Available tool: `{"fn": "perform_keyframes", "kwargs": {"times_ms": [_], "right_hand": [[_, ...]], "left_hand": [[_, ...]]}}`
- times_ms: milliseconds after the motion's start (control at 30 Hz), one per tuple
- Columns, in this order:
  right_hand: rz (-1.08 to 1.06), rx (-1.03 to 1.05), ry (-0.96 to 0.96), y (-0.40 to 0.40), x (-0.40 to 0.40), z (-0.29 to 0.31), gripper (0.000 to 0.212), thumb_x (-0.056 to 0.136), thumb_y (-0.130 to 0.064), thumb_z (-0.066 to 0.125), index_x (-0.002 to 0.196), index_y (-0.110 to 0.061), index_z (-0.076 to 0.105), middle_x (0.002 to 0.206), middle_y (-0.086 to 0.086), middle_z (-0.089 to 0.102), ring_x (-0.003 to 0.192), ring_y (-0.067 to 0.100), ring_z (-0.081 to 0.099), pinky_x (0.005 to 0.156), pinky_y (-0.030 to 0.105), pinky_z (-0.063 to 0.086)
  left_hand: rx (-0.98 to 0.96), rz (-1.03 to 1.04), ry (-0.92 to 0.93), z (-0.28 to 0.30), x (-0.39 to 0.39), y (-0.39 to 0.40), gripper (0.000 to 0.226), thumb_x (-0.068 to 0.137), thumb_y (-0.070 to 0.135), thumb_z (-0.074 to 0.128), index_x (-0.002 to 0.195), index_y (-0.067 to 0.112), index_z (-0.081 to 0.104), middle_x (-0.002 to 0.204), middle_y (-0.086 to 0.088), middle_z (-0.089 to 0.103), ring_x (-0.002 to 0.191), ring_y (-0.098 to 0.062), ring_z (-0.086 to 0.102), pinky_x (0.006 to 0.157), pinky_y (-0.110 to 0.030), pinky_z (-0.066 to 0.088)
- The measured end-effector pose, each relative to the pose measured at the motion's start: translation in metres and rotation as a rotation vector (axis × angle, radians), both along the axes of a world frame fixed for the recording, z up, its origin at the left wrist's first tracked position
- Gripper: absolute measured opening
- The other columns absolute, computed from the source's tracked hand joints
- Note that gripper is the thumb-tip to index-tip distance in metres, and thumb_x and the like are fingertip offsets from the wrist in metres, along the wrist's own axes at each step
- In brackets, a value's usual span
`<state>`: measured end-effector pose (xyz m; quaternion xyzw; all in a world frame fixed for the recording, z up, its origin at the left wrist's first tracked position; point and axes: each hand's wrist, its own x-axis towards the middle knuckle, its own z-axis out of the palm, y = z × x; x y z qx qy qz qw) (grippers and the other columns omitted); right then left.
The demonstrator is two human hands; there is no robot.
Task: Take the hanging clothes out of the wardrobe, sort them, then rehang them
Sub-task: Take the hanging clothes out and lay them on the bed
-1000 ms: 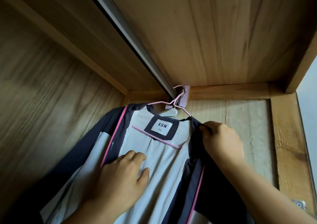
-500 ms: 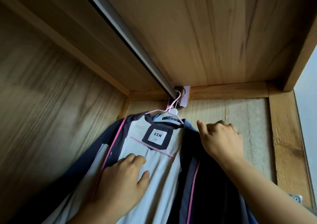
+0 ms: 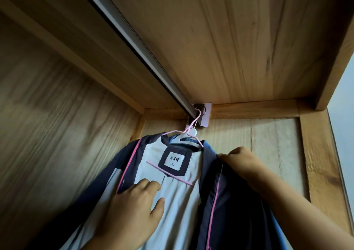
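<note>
Two garments hang at the far end of the metal rail (image 3: 134, 39): a navy jacket (image 3: 229, 211) with pink piping on a pink wire hanger (image 3: 193, 123), cut off below, and behind it a mostly hidden blue denim piece (image 3: 207, 145). The left hand (image 3: 134, 211) presses its pale smooth lining, fingers loosely bent. The right hand (image 3: 241, 161) pinches its front edge by the wooden wardrobe (image 3: 249, 48) wall.

A pale wall (image 3: 342, 115) shows at the right edge, outside the wooden frame post (image 3: 318, 165); nothing else in view lies apart from the task.
</note>
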<state>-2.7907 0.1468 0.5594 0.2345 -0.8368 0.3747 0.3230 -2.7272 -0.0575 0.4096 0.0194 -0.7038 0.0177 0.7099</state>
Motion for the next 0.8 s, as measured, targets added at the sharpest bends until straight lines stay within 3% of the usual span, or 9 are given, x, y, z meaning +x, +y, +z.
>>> {"fn": "perform_keyframes", "kwargs": {"times_ms": [67,200,567,733,800], "right_hand": [[0.053,0.005,-0.020,-0.001,0.002,-0.001,0.028,0.088,-0.026,0.061,0.074,-0.002,0.062,0.064,0.008,0.056,0.055,0.016,0.048,0.049,0.024,0.036],[-0.081,0.048,0.172,-0.006,-0.002,-0.007,0.020,0.087,-0.022,0.057,0.087,-0.008,0.071,0.090,0.012,0.070,0.084,0.027,0.064,0.074,0.032,0.050],[-0.247,-0.012,0.388,0.005,0.018,-0.003,0.016,0.088,-0.028,0.055,0.094,-0.021,0.068,0.098,0.009,0.067,0.092,0.032,0.062,0.069,0.030,0.043],[-0.261,-0.022,0.400,0.028,0.020,-0.018,0.018,0.088,-0.030,0.055,0.098,-0.024,0.068,0.100,0.007,0.068,0.096,0.031,0.061,0.074,0.032,0.047],[-0.267,-0.035,0.395,0.041,0.023,-0.026,0.018,0.087,-0.033,0.055,0.098,-0.025,0.068,0.099,0.007,0.068,0.095,0.031,0.062,0.074,0.032,0.047]], "left_hand": [[0.004,-0.006,0.001,0.000,-0.001,0.000,0.026,0.067,0.049,0.040,0.069,0.034,0.061,0.064,0.023,0.059,0.046,0.000,0.055,0.038,-0.012,0.022],[0.003,-0.023,-0.017,-0.001,-0.003,0.003,0.025,0.066,0.049,0.040,0.069,0.036,0.061,0.064,0.024,0.059,0.045,0.002,0.055,0.037,-0.012,0.025],[0.040,-0.051,-0.019,-0.004,0.004,0.006,0.025,0.066,0.049,0.040,0.066,0.037,0.062,0.064,0.025,0.058,0.044,0.003,0.053,0.044,-0.004,0.006],[0.028,-0.076,-0.050,-0.007,0.001,0.019,0.026,0.069,0.049,0.040,0.070,0.035,0.062,0.066,0.023,0.058,0.047,0.000,0.056,0.033,-0.014,0.031],[0.026,-0.096,-0.070,-0.008,-0.001,0.032,0.027,0.071,0.050,0.041,0.071,0.033,0.062,0.068,0.020,0.059,0.052,-0.003,0.059,0.036,-0.014,0.029]]}}
